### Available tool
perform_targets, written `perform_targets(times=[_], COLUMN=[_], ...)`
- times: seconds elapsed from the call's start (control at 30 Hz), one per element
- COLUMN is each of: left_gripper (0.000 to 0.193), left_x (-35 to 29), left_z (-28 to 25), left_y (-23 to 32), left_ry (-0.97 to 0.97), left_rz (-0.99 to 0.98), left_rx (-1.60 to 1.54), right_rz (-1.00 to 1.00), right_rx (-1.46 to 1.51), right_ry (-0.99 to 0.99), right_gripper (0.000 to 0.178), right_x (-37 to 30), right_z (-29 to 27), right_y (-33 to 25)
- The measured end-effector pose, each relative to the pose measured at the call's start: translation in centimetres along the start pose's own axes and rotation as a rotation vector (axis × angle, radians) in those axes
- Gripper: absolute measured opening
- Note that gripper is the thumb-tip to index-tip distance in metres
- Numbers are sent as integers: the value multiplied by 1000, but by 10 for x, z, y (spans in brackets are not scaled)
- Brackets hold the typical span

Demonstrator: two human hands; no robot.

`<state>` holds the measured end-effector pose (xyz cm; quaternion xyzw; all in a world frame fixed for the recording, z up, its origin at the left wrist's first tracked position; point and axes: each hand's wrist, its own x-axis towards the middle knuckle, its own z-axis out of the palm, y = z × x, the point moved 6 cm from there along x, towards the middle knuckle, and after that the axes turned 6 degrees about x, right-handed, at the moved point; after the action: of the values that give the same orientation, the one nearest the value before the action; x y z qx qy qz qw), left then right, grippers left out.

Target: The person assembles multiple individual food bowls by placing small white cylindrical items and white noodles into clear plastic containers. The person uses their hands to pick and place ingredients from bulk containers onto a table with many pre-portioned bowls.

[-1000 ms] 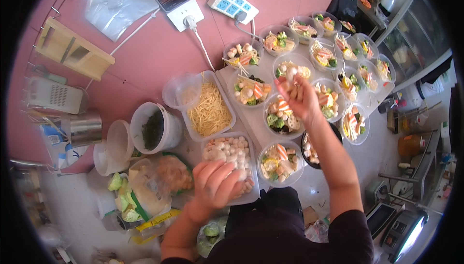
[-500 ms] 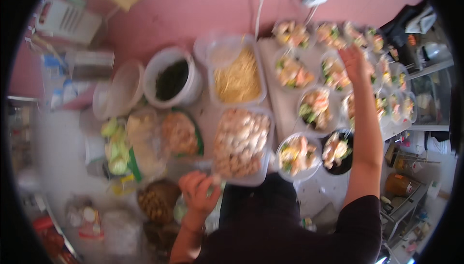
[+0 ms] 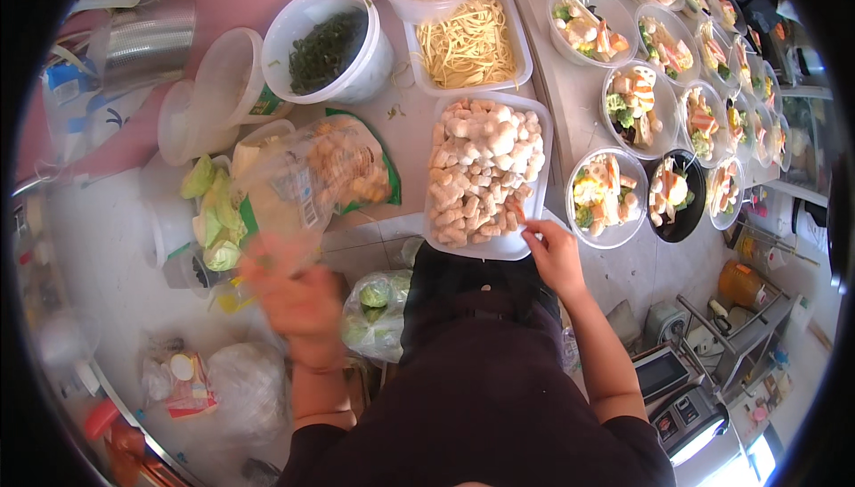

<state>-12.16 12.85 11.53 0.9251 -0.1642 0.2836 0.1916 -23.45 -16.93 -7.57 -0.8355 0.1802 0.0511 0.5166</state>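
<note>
My right hand (image 3: 554,253) is at the near right corner of a clear plastic tub (image 3: 485,245) heaped with pale, frosted food pieces (image 3: 481,175). Its thumb and index finger are pinched together at the rim; whatever is between them is hidden. Smeared by motion, my left hand (image 3: 294,300) hangs left of the tub, below a clear and green plastic bag (image 3: 307,175) of tan pieces. Its fingers cannot be read. Right of the tub stand several clear bowls of mixed food, the nearest being a bowl (image 3: 608,197) with broccoli. Beside it is a black bowl (image 3: 677,195).
Behind the tub are a tray of yellow strips (image 3: 468,46) and a white bucket of dark greens (image 3: 325,50). Lettuce leaves (image 3: 218,211) lie at left. A bag with green vegetables (image 3: 374,309) sits below the table edge. Metal racks (image 3: 757,335) stand at right.
My right hand has come back from the far bowls to the tub's near right corner. My left hand has moved left, away from the tub. The whole view has shifted.
</note>
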Motion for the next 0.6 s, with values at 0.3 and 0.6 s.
perform_targets(times=[0.3,0.6], left_gripper=[10,20], left_x=[-9,-27], left_z=[2,106], left_y=[-182,-196], left_ry=[10,-787], left_rz=[-591,-431], left_rx=[-494,-652], right_rz=[-163,-157], right_rx=[-985,-1075], right_ry=[-324,-460], right_gripper=[14,16], right_x=[25,39], right_z=[84,103], right_y=[32,29])
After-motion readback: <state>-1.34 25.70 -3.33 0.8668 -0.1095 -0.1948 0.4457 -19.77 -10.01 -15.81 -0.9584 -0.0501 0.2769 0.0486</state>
